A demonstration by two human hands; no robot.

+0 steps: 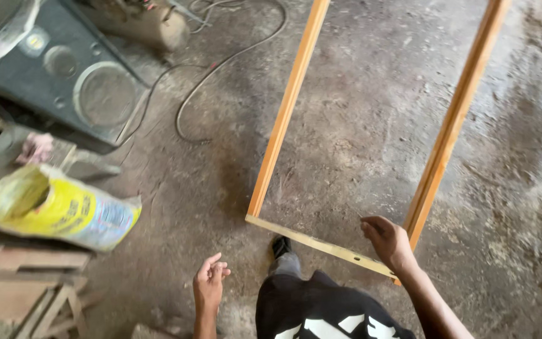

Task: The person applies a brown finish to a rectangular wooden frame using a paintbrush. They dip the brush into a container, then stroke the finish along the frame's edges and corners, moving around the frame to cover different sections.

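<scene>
A long orange-brown wooden frame (283, 113) lies on the concrete floor, its two side rails running away from me. A paler cross piece (321, 245) joins them at the near end. My right hand (387, 242) hovers over the near right corner of the frame with fingers curled; whether it touches the wood is unclear. My left hand (210, 282) hangs free to the left with fingers loosely apart, holding nothing. My foot (280, 246) stands against the cross piece.
A black loudspeaker (64, 75) lies at the upper left, with a cable (186, 100) looping across the floor beside it. A yellow sack (58, 207) rests on stacked wooden planks (26, 276) at the left edge.
</scene>
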